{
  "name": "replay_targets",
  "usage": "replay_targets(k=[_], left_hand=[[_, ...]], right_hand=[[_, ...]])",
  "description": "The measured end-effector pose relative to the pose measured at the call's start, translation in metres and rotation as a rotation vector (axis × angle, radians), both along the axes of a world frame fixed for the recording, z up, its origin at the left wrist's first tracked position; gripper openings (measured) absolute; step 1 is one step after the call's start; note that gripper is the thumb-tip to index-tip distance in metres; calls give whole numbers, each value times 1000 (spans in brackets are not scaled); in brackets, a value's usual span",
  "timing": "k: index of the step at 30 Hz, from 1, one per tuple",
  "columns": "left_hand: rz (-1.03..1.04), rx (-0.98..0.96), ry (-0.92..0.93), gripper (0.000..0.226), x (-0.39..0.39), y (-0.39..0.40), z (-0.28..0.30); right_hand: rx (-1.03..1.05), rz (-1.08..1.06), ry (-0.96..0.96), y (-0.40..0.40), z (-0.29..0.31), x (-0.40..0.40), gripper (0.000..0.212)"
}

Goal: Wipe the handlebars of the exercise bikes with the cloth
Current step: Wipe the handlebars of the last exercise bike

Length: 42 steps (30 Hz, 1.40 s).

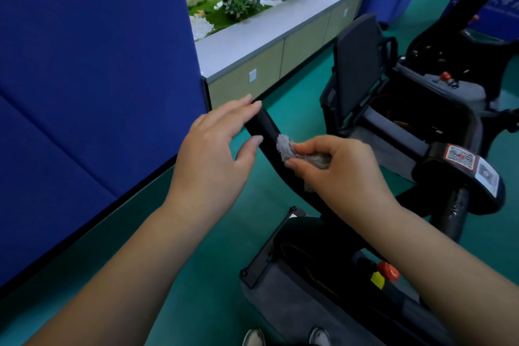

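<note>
I note my right hand [334, 166] pinches the grey cloth [289, 149] against the black handlebar [266, 129], fingers curled round the wad. My left hand [216, 149] is spread, fingers straight, fingertips touching the bar's free end. The bar lies between both hands, its long axis running from lower right up and away to the left. I judge the wipe should travel along that axis toward the tip.
</note>
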<state>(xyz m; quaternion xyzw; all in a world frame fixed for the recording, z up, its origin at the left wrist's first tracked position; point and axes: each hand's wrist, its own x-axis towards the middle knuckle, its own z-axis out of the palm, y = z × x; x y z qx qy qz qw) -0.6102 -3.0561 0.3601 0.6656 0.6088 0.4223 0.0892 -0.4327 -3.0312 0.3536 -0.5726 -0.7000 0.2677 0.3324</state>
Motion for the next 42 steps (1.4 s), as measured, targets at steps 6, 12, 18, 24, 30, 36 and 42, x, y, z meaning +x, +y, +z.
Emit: replay_targets(k=[6, 12, 18, 24, 30, 36, 42], left_hand=[[-51, -24, 44, 47, -4, 9, 6], [-39, 23, 85, 48, -4, 9, 0], [-54, 222, 351, 44, -1, 10, -10], [-108, 221, 434, 41, 8, 4, -15], [-128, 212, 425, 34, 20, 0, -18], [-176, 151, 464, 27, 36, -7, -26], [-116, 91, 456, 27, 45, -16, -27]], right_hand=[[25, -49, 62, 3, 2, -8, 14], [43, 21, -125, -16, -5, 15, 16], [237, 6, -103, -27, -15, 24, 17], [358, 98, -137, -28, -24, 11, 16], [288, 80, -238, -52, -23, 60, 14], [373, 131, -171, -35, -28, 33, 12], [293, 206, -190, -54, -29, 83, 12]])
